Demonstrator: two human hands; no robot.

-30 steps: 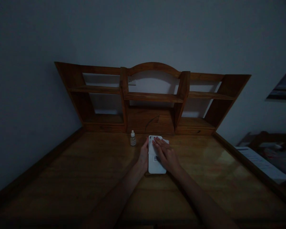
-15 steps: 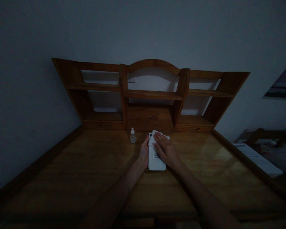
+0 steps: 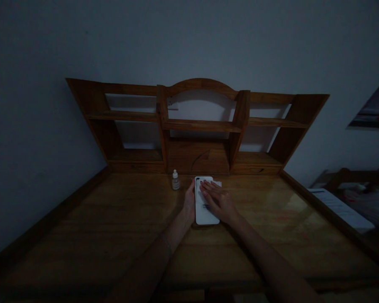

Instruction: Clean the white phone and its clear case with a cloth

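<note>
A white phone lies back side up on the wooden desk, its camera at the upper left corner and a small printed label lower down. Along the phone's left edge, my left hand is closed and steadies it. My right hand presses a white tissue onto the phone's back with its fingers laid over it. Most of the tissue is hidden under those fingers. A small dropper bottle with a white top stands upright just left of the phone.
A wooden shelf unit rises from the back of the desk against the wall. Raised edges run along both desk sides. Beyond the right edge are white papers and a wooden chair back.
My right hand has slid slightly down the phone's back with the tissue, baring the upper end and camera. The phone has shifted slightly left in view; my left hand still grips its edge.
</note>
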